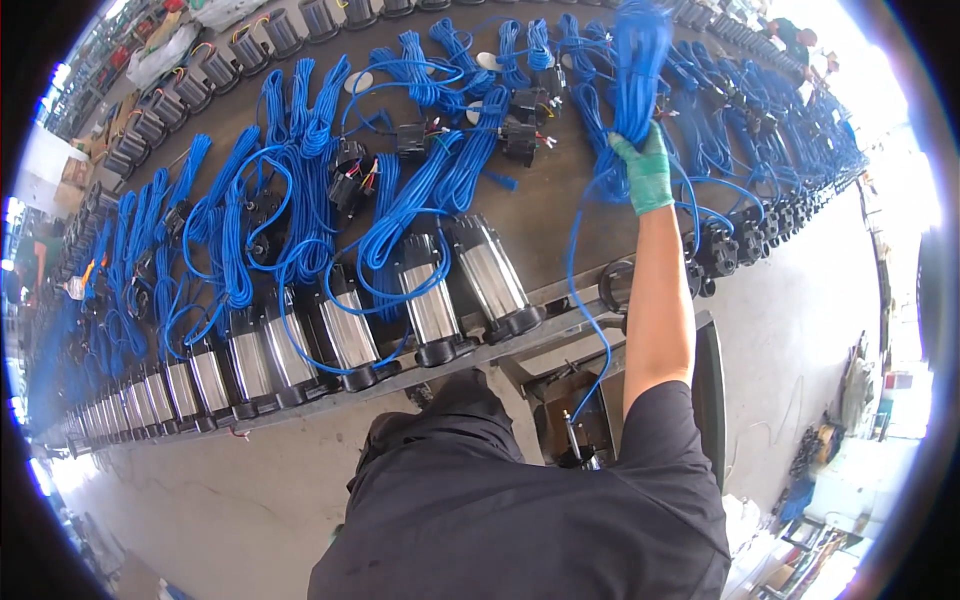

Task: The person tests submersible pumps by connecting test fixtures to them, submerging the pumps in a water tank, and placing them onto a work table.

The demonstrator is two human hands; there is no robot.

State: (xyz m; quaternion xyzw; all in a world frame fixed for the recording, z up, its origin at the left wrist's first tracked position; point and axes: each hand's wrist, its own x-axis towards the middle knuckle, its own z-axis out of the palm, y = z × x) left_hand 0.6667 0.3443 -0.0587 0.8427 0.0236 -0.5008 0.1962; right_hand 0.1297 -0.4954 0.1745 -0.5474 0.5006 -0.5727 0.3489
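Observation:
My right hand [643,168], in a green glove, is stretched far out over the bench. Its fingers are closed round a looped bundle of blue cable [640,75], whose far end is smeared by motion. A single blue cable [572,270] hangs below the hand and runs over the bench edge to a metal fitting [573,435] in an open box [590,405]. Other blue cable coils [480,150] lie left of the hand. I cannot see my left hand.
Silver motor cylinders with black ends [430,300] line the bench's near edge [300,405]. Black fittings [720,250] stand along the right part. Dark housings with coloured wires [245,50] form a row at the back. Small black parts [415,140] lie among the coils.

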